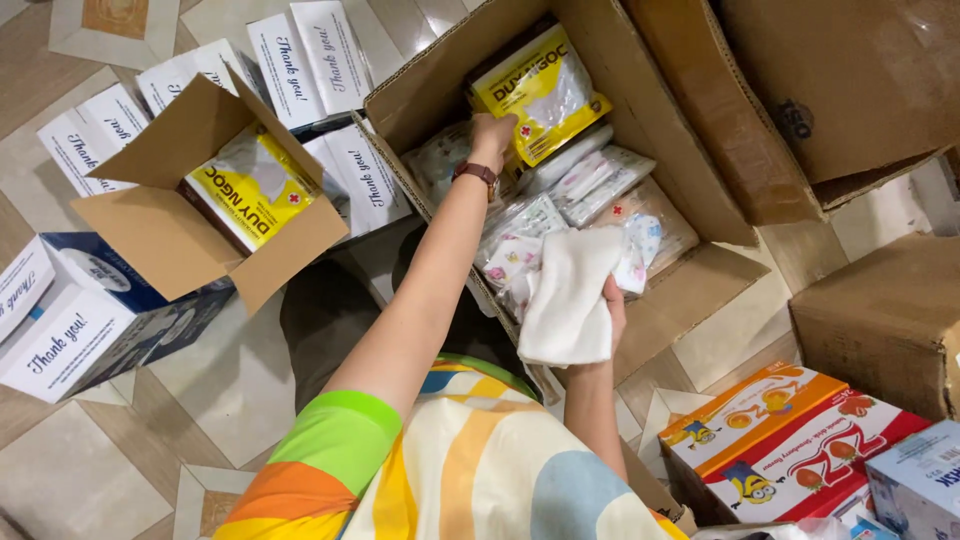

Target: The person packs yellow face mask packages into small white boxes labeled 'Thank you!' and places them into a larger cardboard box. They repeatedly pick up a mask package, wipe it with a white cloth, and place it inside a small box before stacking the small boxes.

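Note:
My left hand (492,135) reaches into a large brown carton (690,170) and grips a yellow and clear packet (540,92) by its lower edge. A brown wristwatch (477,173) sits on that wrist. My right hand (612,310) hangs at the carton's near edge and clutches a folded white cloth (570,295). Under both hands the carton holds several clear bags of patterned items (590,190).
A small open cardboard box (170,235) at left holds another yellow packet (252,190). Several white mailer boxes (310,55) lie around it on the tiled floor. More brown cartons (885,320) stand at right, and a colourful cartoon-printed box (790,440) lies at lower right.

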